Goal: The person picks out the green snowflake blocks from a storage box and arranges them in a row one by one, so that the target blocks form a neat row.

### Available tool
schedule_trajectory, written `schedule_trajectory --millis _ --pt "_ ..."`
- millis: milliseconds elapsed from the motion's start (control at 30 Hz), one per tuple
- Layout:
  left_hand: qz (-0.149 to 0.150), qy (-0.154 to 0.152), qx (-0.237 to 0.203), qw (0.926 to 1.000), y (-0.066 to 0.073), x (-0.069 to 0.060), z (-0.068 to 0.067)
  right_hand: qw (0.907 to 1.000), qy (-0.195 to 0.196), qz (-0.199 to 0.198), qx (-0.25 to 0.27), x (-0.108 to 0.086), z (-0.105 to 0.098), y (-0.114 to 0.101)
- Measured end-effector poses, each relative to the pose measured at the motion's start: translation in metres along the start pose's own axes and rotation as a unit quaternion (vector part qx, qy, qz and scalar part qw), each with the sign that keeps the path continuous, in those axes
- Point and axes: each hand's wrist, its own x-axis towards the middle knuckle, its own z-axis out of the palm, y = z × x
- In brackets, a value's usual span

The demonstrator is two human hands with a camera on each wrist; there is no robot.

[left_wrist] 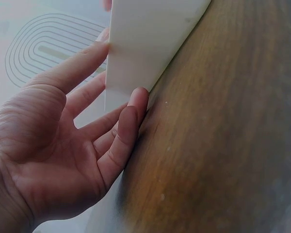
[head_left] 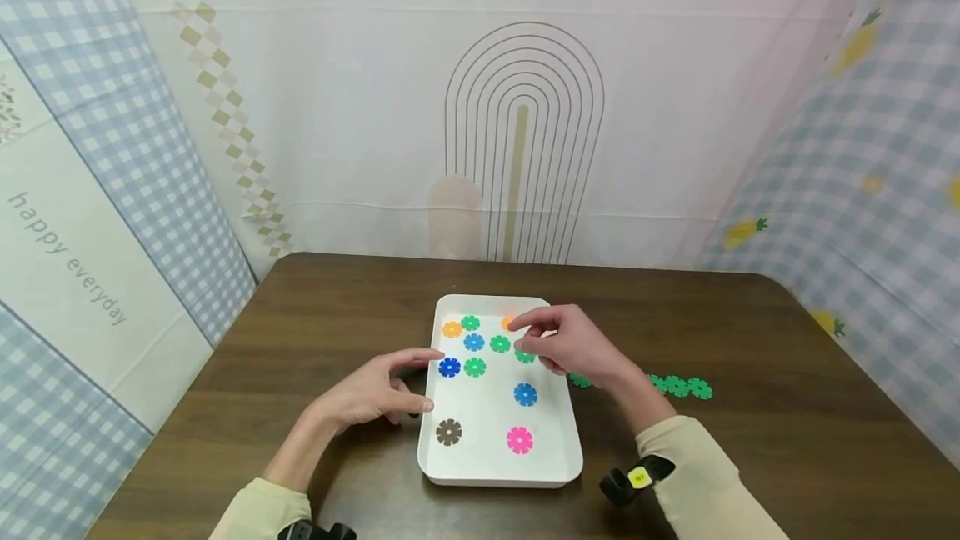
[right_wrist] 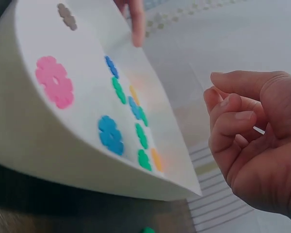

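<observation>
A white tray (head_left: pixel 487 473) holds several flower-shaped plastic discs. Toward its far end lie orange (head_left: pixel 452 329), green (head_left: pixel 475 367) and blue discs (head_left: pixel 474 342); a brown disc (head_left: pixel 449 432) and a pink disc (head_left: pixel 520 440) lie nearer. My left hand (head_left: pixel 378 387) touches the tray's left side, its index finger and thumb at the rim. In the left wrist view, fingertips rest against the tray's outer wall (left_wrist: pixel 140 48). Above the far right part of the tray hovers my right hand (head_left: pixel 573 346), thumb and index finger apart, with no disc visible between them in the right wrist view.
Several green discs (head_left: pixel 677 386) lie in a row on the brown wooden table (head_left: pixel 750 457), right of the tray, partly hidden by the right forearm. A patterned white cloth (head_left: pixel 360 107) hangs behind the table, with blue checked cloths at both sides.
</observation>
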Motion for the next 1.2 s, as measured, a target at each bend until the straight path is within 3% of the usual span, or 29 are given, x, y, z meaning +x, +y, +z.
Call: schedule_trajectory --millis 300,500,867,1200 --pt "-0.003 -0.001 -0.005 1.0 0.001 0.0 0.001 0.9987 -0.048 0.002 0.02 0.014 0.025 0.009" --pt "-0.004 0.0 0.0 1.0 0.001 0.0 0.0 0.9982 -0.056 0.013 0.015 0.02 0.038 0.013" --pt "-0.012 -0.001 -0.004 0.9999 0.0 0.001 0.0 0.9984 -0.04 0.041 -0.004 0.027 0.055 0.017" --pt "-0.011 -0.003 -0.006 0.9999 -0.001 0.001 0.0 0.9948 0.005 0.094 -0.039 0.033 0.066 0.015"
